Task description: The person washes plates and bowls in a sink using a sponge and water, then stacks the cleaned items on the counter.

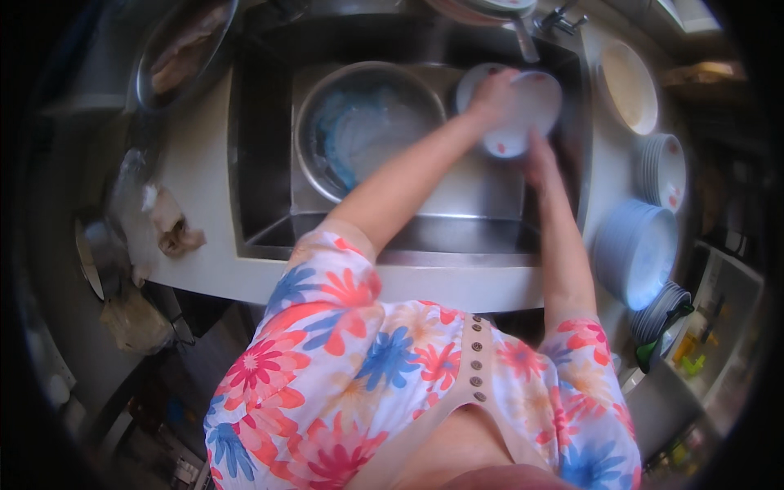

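Over the right half of the steel sink, a white plate with red marks is held between my two hands. At its left side, my left hand has its fingers closed on the rim. Lower down, my right hand grips the near edge; its fingers are somewhat blurred. Another white plate shows partly behind my left hand. To the left, a round metal basin stands in the sink, holding cloudy water and something blue.
A faucet rises at the sink's far right corner. Along the right counter stand a large pale dish, a stack of small plates and a stack of larger plates. A crumpled bag and a metal tray lie left.
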Motion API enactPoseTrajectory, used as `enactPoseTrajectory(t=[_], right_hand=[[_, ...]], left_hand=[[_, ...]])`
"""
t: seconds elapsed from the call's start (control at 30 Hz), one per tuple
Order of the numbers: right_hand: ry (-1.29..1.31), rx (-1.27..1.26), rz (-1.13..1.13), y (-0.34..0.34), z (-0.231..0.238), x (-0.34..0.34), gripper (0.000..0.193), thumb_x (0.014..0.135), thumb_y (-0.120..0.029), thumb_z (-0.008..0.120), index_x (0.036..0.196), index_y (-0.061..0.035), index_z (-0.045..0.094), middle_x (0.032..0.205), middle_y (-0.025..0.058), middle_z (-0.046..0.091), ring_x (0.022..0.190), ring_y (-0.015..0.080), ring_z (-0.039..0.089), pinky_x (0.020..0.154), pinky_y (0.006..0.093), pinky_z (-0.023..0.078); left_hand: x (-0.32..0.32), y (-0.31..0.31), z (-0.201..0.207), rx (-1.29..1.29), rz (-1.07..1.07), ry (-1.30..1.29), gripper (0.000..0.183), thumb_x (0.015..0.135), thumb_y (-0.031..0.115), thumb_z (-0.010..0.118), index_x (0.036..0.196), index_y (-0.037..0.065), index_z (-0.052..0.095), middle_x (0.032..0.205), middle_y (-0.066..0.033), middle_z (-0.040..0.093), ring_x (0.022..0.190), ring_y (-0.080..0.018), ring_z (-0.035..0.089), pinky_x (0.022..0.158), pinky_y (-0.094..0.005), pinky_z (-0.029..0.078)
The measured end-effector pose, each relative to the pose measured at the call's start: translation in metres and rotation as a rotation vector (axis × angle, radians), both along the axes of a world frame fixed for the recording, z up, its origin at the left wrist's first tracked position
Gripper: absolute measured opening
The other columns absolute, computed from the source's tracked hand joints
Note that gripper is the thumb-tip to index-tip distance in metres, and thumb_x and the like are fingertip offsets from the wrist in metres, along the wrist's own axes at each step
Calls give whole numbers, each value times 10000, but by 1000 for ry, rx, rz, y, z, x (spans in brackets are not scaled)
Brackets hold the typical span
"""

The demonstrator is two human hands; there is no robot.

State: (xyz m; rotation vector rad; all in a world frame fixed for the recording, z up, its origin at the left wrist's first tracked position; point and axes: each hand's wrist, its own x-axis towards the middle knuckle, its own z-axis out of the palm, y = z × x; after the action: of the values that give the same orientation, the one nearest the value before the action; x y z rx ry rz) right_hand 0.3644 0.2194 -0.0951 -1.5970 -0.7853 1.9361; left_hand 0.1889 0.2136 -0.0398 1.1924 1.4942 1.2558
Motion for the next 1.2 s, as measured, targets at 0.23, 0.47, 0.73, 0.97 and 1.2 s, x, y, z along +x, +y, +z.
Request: enactPoseTrajectory(t=[0.23,0.47,0.73,0.97,1.2], right_hand=[[-316,273,-76,-57,91,-13,372,812,-352,483,1063,-78,479,992,50,543,892,132,521,628,275,441],[-537,920,772,-103,64,-187,407,712,-277,556,1063,-75,517,1091,154,497,1002,273,477,828,330,394],[-695,1204,1399,-125,-9,-220,258,688,-166,526,934,-97,561,1089,108,468,1059,298,406,872,397,345],[-545,733,372,-85,-14,-220,238,672,-188,495,844,-72,611,832,171,588,819,318,556,753,343,429],[-405,722,235,-118,1,-283,246,652,-199,554,858,-79,616,840,173,587,817,317,557,740,344,430]], left_hand=[[-68,-98,16,-184,242,-561,301,772,41,444,1059,-49,457,918,-129,545,800,-179,522,735,-295,424],[-193,-197,61,5,627,-405,335,760,-8,386,1089,-49,434,993,-155,530,903,-229,512,817,-318,398],[-198,-199,17,-98,707,-124,367,743,42,398,1101,-15,458,1021,-165,534,931,-266,519,834,-327,380],[-178,-177,-19,-371,691,-185,362,766,65,394,1120,9,447,1045,-125,521,960,-232,489,831,-295,365],[-178,-176,-31,-319,640,-531,326,856,193,394,1149,53,425,1096,-93,489,1004,-211,451,863,-294,341]])
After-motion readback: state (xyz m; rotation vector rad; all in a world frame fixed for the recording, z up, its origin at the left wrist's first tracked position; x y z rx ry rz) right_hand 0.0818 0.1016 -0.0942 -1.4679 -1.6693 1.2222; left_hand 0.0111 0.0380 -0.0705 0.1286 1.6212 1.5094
